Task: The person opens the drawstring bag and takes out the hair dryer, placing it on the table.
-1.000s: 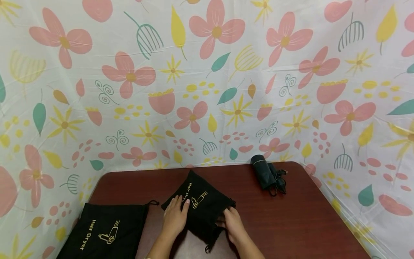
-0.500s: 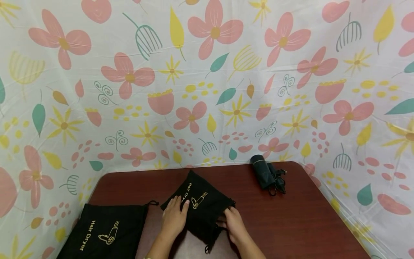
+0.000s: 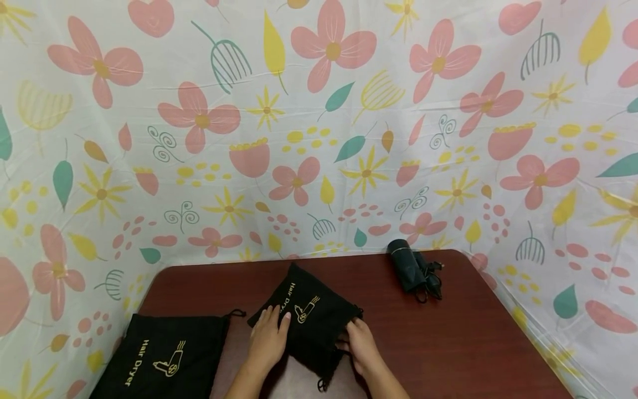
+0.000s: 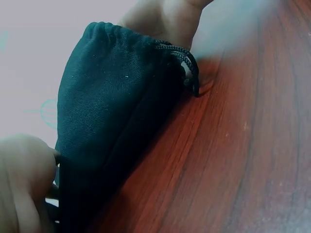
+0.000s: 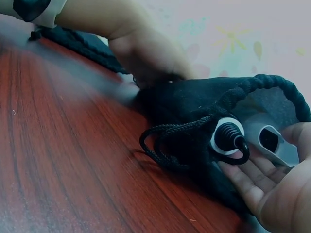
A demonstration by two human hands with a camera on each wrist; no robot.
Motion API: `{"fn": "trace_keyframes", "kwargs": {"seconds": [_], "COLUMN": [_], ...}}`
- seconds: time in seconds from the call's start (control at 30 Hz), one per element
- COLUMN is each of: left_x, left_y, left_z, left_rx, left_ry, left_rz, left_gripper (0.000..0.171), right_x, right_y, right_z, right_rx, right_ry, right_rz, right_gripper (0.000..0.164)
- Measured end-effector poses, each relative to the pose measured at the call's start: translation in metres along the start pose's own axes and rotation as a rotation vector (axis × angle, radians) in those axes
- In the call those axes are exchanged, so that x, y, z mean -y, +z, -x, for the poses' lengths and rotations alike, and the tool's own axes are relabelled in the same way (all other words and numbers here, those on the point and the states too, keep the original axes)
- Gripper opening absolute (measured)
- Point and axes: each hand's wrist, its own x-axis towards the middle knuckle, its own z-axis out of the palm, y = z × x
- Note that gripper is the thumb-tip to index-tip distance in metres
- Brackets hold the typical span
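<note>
A black drawstring bag (image 3: 319, 316) with a gold "Hair Dryer" print lies bulging on the table. My left hand (image 3: 268, 339) rests on its closed end, fingers and thumb laid along the cloth. At the open mouth, my right hand (image 3: 364, 348) reaches in. The right wrist view shows that hand (image 5: 286, 187) holding a grey nozzle-like piece (image 5: 277, 145) between thumb and fingers. Beside the piece sits a white-ringed end with a black cord sleeve (image 5: 228, 137). The rest of the contents is hidden. Cords (image 4: 187, 63) hang loosely from the bag's mouth.
A second black printed bag (image 3: 164, 354) lies flat at the left on the brown table (image 3: 463, 343). A dark hair dryer (image 3: 406, 266) with its cord bundled stands at the back right. Flowered cloth (image 3: 299, 138) encloses the table's back and sides.
Almost nothing differs. Both hands and the bag keep their places, with only a slight shift of the head view.
</note>
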Motion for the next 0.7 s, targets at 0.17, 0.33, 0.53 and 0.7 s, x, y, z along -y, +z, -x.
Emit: {"fn": "trace_keyframes", "kwargs": {"seconds": [0.17,0.33,0.53,0.7], "left_x": [-0.001,-0.004,-0.002,0.004], "left_y": [-0.001,-0.001,-0.001,0.001], "left_z": [0.002,0.003,0.004,0.003], "left_rx": [0.012,0.007,0.055,0.124], "left_ry": [0.065,0.098,0.138,0.203], "left_rz": [0.096,0.1,0.081,-0.008], "left_gripper": [0.051,0.047,0.051,0.061], "right_x": [0.0,-0.001,-0.001,-0.003], "right_y": [0.003,0.006,0.01,0.012], "right_z": [-0.001,-0.003,-0.007,-0.011], "right_rx": [0.004,-0.016,-0.038,-0.047], "right_ry": [-0.006,-0.016,-0.027,-0.018], "right_rz": [-0.003,-0.019,-0.035,-0.04], "right_gripper": [0.048,0.056,0.056,0.053]}}
